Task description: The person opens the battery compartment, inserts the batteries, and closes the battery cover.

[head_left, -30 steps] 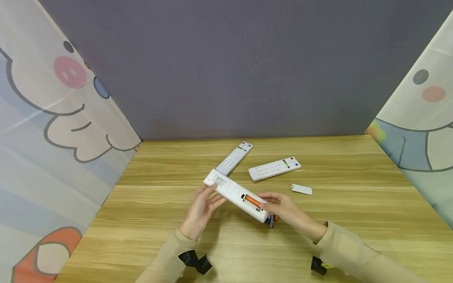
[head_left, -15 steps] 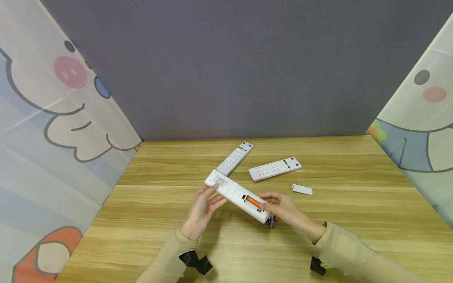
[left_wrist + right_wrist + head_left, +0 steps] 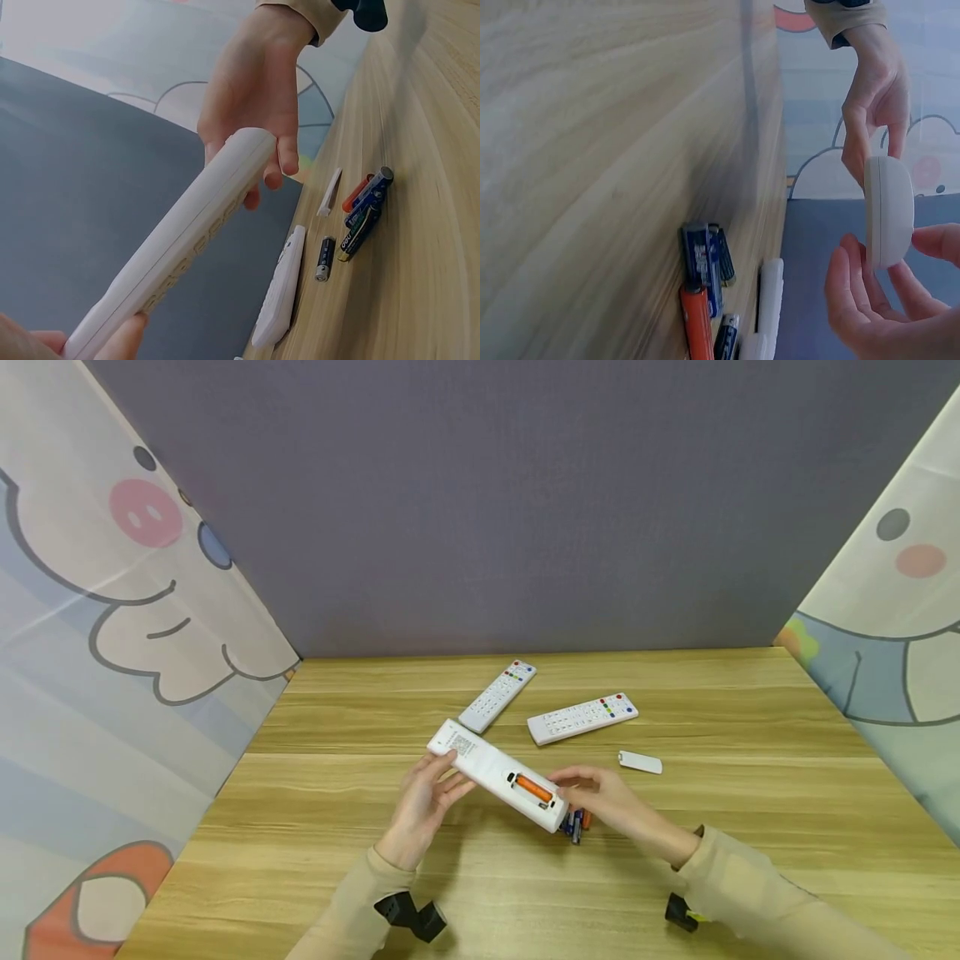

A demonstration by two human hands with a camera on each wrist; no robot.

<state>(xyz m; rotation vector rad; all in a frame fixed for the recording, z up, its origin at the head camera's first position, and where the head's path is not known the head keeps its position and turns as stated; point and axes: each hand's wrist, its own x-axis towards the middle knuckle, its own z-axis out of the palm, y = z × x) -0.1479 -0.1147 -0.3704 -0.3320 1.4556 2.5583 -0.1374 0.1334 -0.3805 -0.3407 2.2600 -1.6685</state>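
Note:
A white remote control is held above the table with its back up in the head view. One orange battery lies in its uncovered battery slot. My left hand grips the remote's far-left end, thumb on the back and fingers beneath. At the opposite end my right hand holds the edge, its thumb beside the slot and fingers on the keypad side. Loose batteries, blue and orange, lie on the table below that end; the remote partly hides them in the head view.
Two more white remotes, one angled and one nearly level, lie keypad up further back on the wooden table. A white battery cover is to their right. A grey panel stands behind the table.
My right thumb has slid off the orange battery towards the remote's edge, so more of the battery shows. The remote and my left hand have shifted slightly left.

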